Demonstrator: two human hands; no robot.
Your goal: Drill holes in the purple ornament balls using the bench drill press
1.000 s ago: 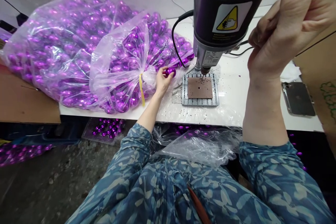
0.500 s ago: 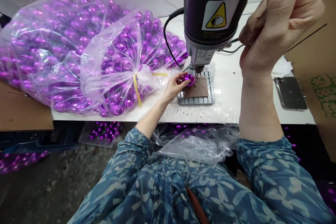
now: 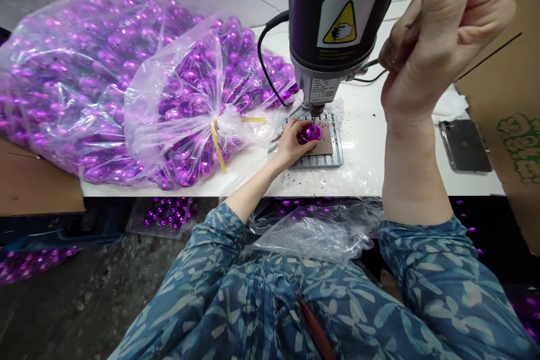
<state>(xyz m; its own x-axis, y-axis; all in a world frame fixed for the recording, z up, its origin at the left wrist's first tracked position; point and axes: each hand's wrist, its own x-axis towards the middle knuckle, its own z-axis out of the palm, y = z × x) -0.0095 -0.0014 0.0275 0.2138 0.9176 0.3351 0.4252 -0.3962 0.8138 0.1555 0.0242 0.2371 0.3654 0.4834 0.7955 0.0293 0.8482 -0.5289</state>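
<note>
Under the drill press (image 3: 343, 11), my left hand (image 3: 292, 143) pinches a shiny purple faceted ball (image 3: 311, 132) between thumb and fingers. The ball rests on a brown board (image 3: 324, 148) lying on the slotted metal base (image 3: 314, 163). Directly above it is the chuck (image 3: 316, 111), its thin bit at the top of the ball; whether they touch I cannot tell. Raised at the right, my right hand (image 3: 447, 39) is closed round the end of the press lever (image 3: 366, 67); the grip itself is hidden by the fingers.
A large clear bag of purple balls (image 3: 105, 84), tied with a yellow tie (image 3: 218, 146), fills the table's left. At right lie a phone (image 3: 465, 146) and a cardboard box (image 3: 514, 118). Dark shavings litter the base. Clear plastic film (image 3: 316, 233) hangs at the table's front edge.
My left hand has moved the purple ball right, from beside the bit to beneath it on the board. My right hand stays closed on the lever. The whole view has shifted slightly.
</note>
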